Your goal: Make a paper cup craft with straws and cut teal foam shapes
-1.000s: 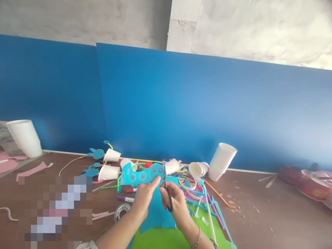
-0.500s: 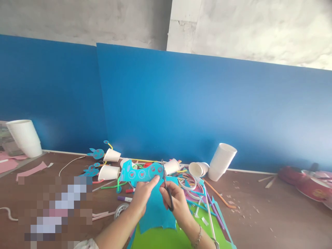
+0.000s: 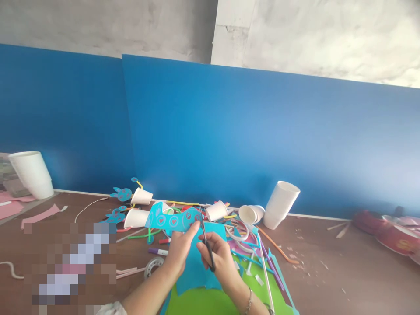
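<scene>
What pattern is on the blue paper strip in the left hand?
Circles with red hearts on the blue paper strip, clearest in the head view.

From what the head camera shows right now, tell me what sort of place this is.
Probably a craft table in a workshop or classroom. The right hand works black-handled scissors on a turquoise paper strip with heart circles, held by the left hand. White paper cups and coloured straws litter the brown table.

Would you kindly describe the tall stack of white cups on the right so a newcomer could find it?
Along the foot of the blue wall panel, right of the craft clutter, a tall stack of white paper cups leans against it. Unlike the single cups lying tipped over beside it, it is nested and nearly upright.
</scene>
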The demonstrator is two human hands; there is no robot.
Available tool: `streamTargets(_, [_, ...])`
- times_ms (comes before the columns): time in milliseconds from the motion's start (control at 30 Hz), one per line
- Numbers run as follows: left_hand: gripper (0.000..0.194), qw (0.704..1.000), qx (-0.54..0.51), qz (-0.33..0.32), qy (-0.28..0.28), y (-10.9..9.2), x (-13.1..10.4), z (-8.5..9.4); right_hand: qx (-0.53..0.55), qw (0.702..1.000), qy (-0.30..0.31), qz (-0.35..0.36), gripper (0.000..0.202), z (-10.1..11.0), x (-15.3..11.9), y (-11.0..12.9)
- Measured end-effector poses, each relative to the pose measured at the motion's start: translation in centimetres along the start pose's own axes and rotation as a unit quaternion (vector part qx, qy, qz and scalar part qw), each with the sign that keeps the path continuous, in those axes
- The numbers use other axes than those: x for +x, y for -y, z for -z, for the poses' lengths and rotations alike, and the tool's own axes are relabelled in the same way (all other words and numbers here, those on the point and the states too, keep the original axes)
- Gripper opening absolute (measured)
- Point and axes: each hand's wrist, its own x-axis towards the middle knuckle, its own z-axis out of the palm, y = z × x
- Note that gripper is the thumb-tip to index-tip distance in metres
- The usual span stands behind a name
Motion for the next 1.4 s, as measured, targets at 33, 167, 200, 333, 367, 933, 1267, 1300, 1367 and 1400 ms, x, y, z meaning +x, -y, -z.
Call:
streamTargets(33, [0.034,1.000,-0.005,-0.009,0.014,0.0,0.0,0.0,0.007,1.000,-0.005,0.006,0.044,0.0,0.0,-0.2])
streamTargets(167, [0.033,0.998,-0.001,0.024,0.056,-0.2,-0.3,0.0,0.012,0.999,-0.008,0.037,0.044,0.2,0.0,-0.6])
streamTargets(200, [0.033,0.998,0.002,0.032,0.057,-0.2,-0.4,0.0,0.010,0.999,-0.007,0.041,0.043,0.3,0.0,-0.6])
streamTargets(333, [0.033,0.999,0.002,0.009,0.045,-0.6,-0.5,-0.1,0.007,0.999,-0.007,0.046,0.043,0.4,0.0,-0.6])
streamTargets(367, [0.034,0.999,0.000,0.005,0.046,-0.6,-0.5,-0.1,0.008,0.999,-0.008,0.047,0.042,0.3,0.0,-0.6])
streamTargets(933, [0.032,0.998,0.002,-0.007,0.068,0.0,0.3,0.4,0.007,0.999,-0.002,0.036,0.042,0.5,0.1,-0.3])
streamTargets(1267, [0.038,0.997,0.013,0.005,0.071,-0.8,0.4,0.4,0.020,0.999,0.011,0.024,0.039,1.0,0.2,-0.1])
streamTargets(1300, [0.038,0.997,0.014,0.001,0.071,-0.8,0.5,0.5,0.020,0.999,0.011,0.022,0.039,1.0,0.3,-0.1])
streamTargets(1367, [0.039,0.997,0.010,-0.008,0.075,-0.6,0.7,0.5,0.016,1.000,0.010,0.018,0.040,0.9,0.3,0.1])
streamTargets(1400, [0.040,0.997,0.007,-0.009,0.077,-0.6,0.8,0.6,0.013,1.000,0.009,0.016,0.040,0.9,0.3,0.1])
